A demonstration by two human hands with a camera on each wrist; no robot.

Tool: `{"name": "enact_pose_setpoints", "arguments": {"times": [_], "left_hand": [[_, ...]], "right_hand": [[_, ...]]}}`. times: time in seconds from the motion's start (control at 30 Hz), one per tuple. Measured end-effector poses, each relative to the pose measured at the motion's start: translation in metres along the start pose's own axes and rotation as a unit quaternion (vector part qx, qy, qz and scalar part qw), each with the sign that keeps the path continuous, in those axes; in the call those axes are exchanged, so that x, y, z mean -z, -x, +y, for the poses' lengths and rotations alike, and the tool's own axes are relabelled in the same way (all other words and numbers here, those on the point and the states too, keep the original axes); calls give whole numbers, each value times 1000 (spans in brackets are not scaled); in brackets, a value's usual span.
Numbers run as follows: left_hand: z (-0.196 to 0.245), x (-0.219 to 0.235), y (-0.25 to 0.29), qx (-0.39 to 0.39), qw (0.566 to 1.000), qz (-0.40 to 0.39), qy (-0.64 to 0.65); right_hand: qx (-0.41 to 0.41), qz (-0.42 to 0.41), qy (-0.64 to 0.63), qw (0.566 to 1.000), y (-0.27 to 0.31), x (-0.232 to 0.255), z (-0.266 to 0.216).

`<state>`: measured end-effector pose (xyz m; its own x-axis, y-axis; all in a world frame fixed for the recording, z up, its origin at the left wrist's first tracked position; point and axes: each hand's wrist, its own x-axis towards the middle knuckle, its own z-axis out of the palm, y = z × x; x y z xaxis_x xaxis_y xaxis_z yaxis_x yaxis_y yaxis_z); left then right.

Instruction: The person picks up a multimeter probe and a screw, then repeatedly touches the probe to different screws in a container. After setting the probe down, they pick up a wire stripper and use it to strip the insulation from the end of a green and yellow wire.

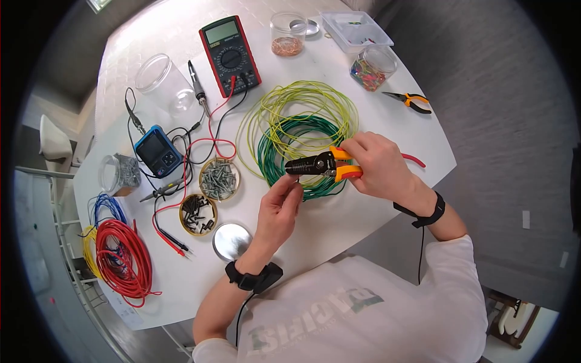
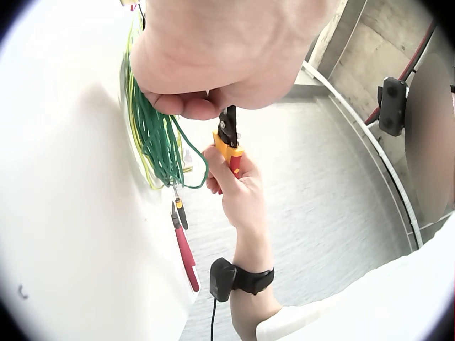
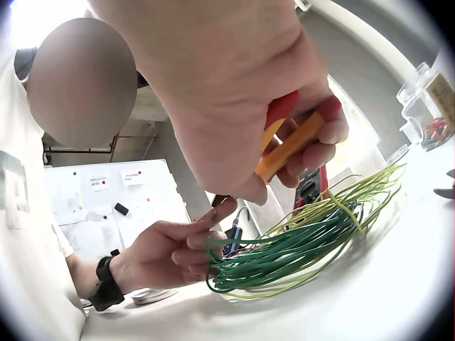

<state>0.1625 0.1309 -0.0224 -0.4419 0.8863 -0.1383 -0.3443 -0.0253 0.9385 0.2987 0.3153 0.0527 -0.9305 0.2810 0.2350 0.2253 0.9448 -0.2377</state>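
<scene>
My right hand [image 1: 382,166] grips a wire stripper [image 1: 310,164] by its yellow-orange and red handles, with its black head pointing left over the coils. At that head, my left hand [image 1: 278,215] pinches a green wire between thumb and forefinger; a bit of green [image 3: 214,215] shows at the fingertips in the right wrist view. The wire's very end is hidden by the fingers and tool. Below the stripper lies a coil of green wire [image 1: 264,151], overlapped by a loose yellow-green wire coil [image 1: 315,88]. A green strand [image 2: 195,140] loops out of the coil in the left wrist view.
Beyond the coils stand a multimeter [image 1: 231,57] and a jar of coloured pieces [image 1: 369,72]. Small pliers [image 1: 414,104] and a red-handled tool [image 1: 414,160] lie rightward. Leftward are a screw tin [image 1: 219,180], a dark-screw tin [image 1: 198,215], a lid [image 1: 232,242] and red wire [image 1: 124,263].
</scene>
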Motion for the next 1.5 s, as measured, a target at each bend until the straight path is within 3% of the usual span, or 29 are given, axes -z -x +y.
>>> {"name": "enact_pose_setpoints", "arguments": {"times": [0.3, 0.4, 0.47, 0.6, 0.67, 0.7, 0.77, 1.03, 1.13, 1.23, 1.33, 1.5], "left_hand": [[13, -4, 1, 5, 999, -16, -30], [17, -3, 3, 29, 993, -23, -108], [24, -4, 3, 21, 988, -29, -150], [33, -3, 5, 14, 979, -43, -198], [40, -4, 7, -22, 962, -44, -270], [41, -4, 9, -20, 961, -46, -270], [44, -4, 12, -97, 928, -23, -358], [67, 15, 1, -94, 918, 23, -385], [74, 18, -3, -79, 910, 10, -406], [73, 21, -6, -103, 901, -3, -421], [73, 23, -6, -91, 882, -25, -463], [76, 23, -10, -105, 791, -93, -596]], "right_hand": [[-11, 23, 8, 1000, -3, 6, 3], [-48, 40, -74, 995, -1, 8, 10], [-112, 13, -183, 977, -1, 10, 11], [-140, -36, -242, 959, 0, 16, 9], [-185, -100, -323, 923, 1, 19, 5], [-188, -100, -324, 922, 4, 17, 4], [-181, -115, -359, 908, 9, 11, 3], [-162, -157, -405, 886, 23, 2, -7], [-165, -143, -396, 892, 27, -2, -4], [-194, -105, -453, 864, 30, -1, -4], [-205, -96, -420, 879, 33, 2, -3], [-159, -163, -406, 885, 34, 5, -12]]}}
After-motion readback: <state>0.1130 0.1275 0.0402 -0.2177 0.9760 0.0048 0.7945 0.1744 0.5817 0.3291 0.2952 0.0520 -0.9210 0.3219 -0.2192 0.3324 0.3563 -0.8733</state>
